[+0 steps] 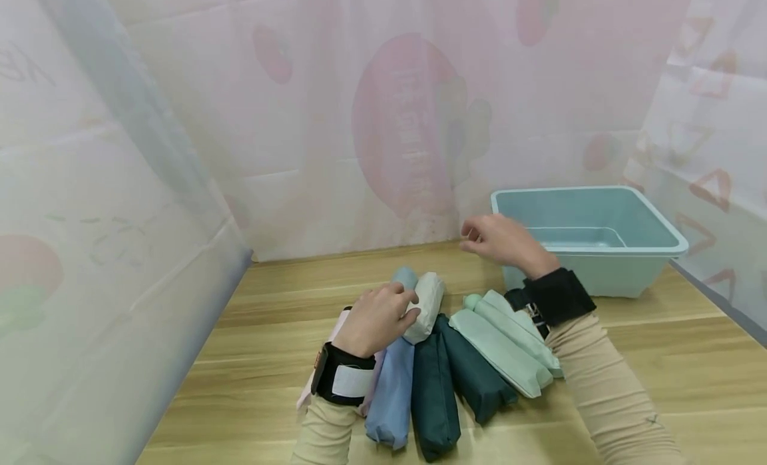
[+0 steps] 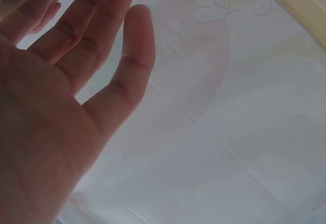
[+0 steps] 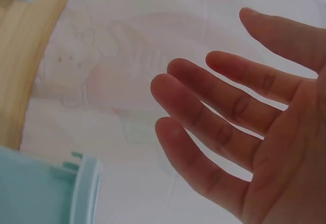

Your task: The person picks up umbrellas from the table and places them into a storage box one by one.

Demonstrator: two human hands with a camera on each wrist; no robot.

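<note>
Resting L hand (image 1: 377,318) on row of folded umbrellas, fingertips touching white umbrella (image 1: 424,306) near its top; fingers only loosely bent in head view, straight and spread in L wrist view (image 2: 61,96), gripping nothing. Hovering R hand (image 1: 500,242) in air just in front of near-left corner of pale blue bin (image 1: 653,222), fingers relaxed and apart, palm empty, same in R wrist view (image 3: 244,127). Lying side by side on wooden table (image 1: 659,358), L to R: pink umbrella (image 1: 307,393) mostly hidden under L wrist, light blue umbrella (image 1: 391,392), two dark teal umbrellas (image 1: 434,398), two mint umbrellas (image 1: 509,342) partly under R forearm. White umbrella on top of light blue one. Bin at back R of table, well apart from L hand. Printed pink curtain (image 1: 395,118) behind.
</note>
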